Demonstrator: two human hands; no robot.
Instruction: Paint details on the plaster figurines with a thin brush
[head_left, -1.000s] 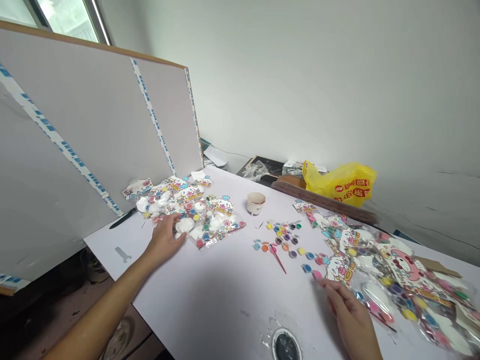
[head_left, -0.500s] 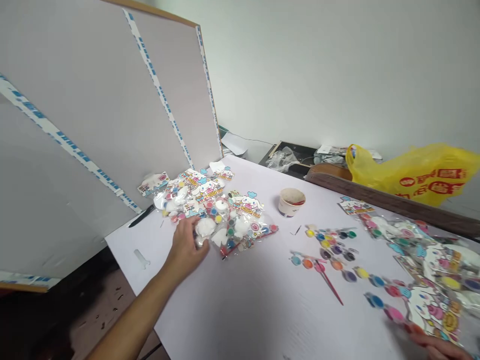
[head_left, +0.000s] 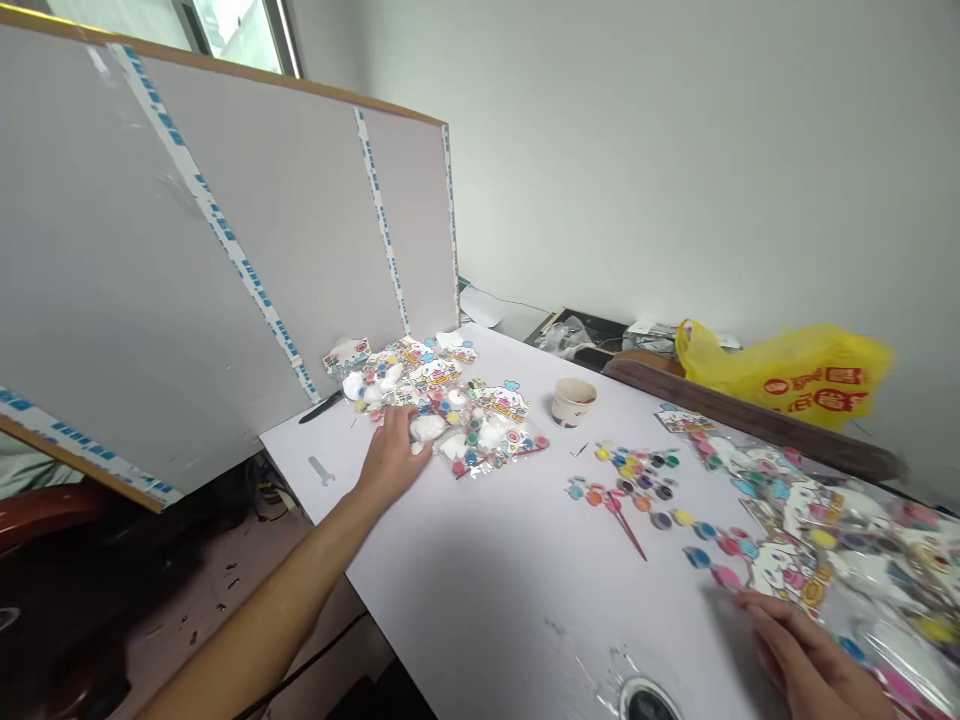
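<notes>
Touches a clear packet of white pieces (head_left: 430,428), left of the paper cup (head_left: 574,404), with the left hand (head_left: 391,455), fingers bent; leaves any firm grip unclear. Holds the right hand (head_left: 810,648) beside a pink paint pot (head_left: 725,576), right of and nearer than the cup, fingertips close together; leaves any pinch unclear.

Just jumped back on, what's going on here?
The person's left hand is at the edge of a pile of clear packets. The right hand is beside another spread of packets, near a pink paint pot; whether it holds anything is unclear. More paint pots, a red brush and a cup are on the table.
</notes>
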